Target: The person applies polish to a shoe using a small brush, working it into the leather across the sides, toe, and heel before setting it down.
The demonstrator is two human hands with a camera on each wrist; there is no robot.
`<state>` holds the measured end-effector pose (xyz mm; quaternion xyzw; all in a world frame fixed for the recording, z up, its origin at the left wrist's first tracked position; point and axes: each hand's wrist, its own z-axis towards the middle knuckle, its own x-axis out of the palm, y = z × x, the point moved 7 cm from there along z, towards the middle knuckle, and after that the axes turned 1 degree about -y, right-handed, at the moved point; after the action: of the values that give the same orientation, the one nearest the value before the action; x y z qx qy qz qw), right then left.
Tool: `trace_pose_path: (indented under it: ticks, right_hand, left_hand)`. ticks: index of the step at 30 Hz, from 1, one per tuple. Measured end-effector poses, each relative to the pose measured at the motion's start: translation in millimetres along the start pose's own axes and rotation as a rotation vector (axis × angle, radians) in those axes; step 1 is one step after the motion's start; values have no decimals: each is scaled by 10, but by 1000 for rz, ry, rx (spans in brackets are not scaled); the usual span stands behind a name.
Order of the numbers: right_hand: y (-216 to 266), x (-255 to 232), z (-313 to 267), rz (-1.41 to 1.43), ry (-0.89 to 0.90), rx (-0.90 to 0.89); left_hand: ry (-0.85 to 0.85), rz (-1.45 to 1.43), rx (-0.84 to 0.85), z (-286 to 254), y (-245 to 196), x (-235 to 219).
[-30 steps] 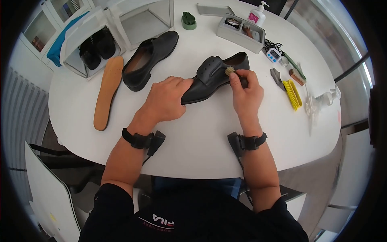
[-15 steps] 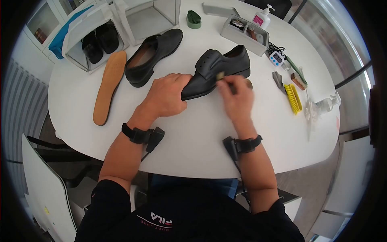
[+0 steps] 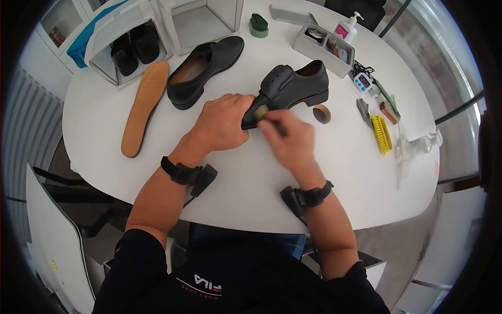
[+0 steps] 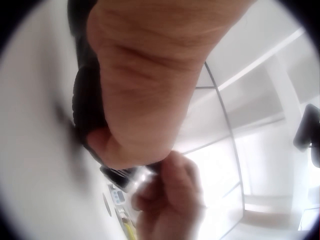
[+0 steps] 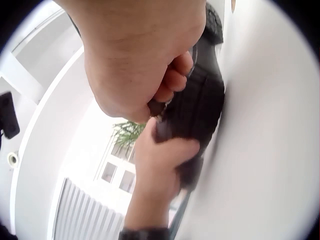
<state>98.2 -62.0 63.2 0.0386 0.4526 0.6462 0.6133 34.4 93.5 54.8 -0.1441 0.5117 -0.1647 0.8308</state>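
Note:
A black lace-less dress shoe (image 3: 293, 86) is on the table, its toe toward my left. My left hand (image 3: 225, 123) grips it by the toe, thumb and fingers on opposite sides. In my right hand (image 3: 290, 138), slightly blurred, a small brush (image 3: 261, 112) with pale bristles is pinched, the bristles at the shoe's front upper. The right wrist view shows the brush's dark handle (image 5: 157, 106) under curled fingers, beside the shoe's dark sole (image 5: 200, 105). Just below the heel lies a small round brown-and-dark thing (image 3: 322, 114).
At left are the other black shoe (image 3: 219, 60), a tan insole (image 3: 145, 107) and a clear-fronted box (image 3: 99, 65) holding dark shoes. A green brush (image 3: 258, 26) and grey box (image 3: 324, 49) stand behind. Toward the right lie a timer (image 3: 362, 81) and a yellow brush (image 3: 381, 135).
My right hand has swept the brush leftward along the shoe, from near the opening to the front, uncovering the round thing. My left hand keeps its grip on the toe.

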Motion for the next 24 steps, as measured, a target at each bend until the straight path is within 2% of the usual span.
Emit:
trace_pose_path:
  ticks: [2, 4, 6, 8, 9, 10, 12, 13, 14, 16, 18, 20, 22, 24]
  right_hand:
    - [236, 153, -19, 69, 130, -139]
    - [174, 130, 12, 52, 98, -175]
    - [-166, -161, 62, -85, -142, 85]
    - [-450, -438, 72, -316, -303, 175]
    - [-518, -520, 76, -267, -325, 314]
    - [-534, -527, 60, -271, -331, 315]
    - [-474, -390, 58, -159, -252, 162]
    - [-236, -300, 77, -52, -175, 18]
    - [-187, -188, 39, -13, -34, 83]
    - [-120, -257, 70, -51, -39, 94]
    - [-469, -473, 80, -178, -251, 224]
    - [-701, -685, 54, -71, -408, 376]
    - [-675, -652, 50, -112, -402, 389]
    - [-546, -398, 44, -145, -252, 287]
  left_hand:
    - [-21, -12, 15, -5, -3, 1]
    - [-14, -1, 25, -6, 10, 6]
    - [-12, 10, 19, -8, 12, 8]
    - [-7, 14, 19, -5, -10, 17]
    - [13, 31, 4, 0, -23, 34]
    - [33, 50, -8, 12, -32, 50]
    - [43, 64, 0, 15, -32, 72]
    - [53, 77, -1, 12, -25, 74]
    - [57, 79, 2, 9, -17, 52]
    - [89, 21, 1, 4, 7, -4]
    - [111, 47, -41, -41, 125, 34]
    - [124, 70, -92, -74, 208, 77]
    - [121, 35, -150, -59, 238, 101]
    - [124, -11, -174, -30, 204, 107]
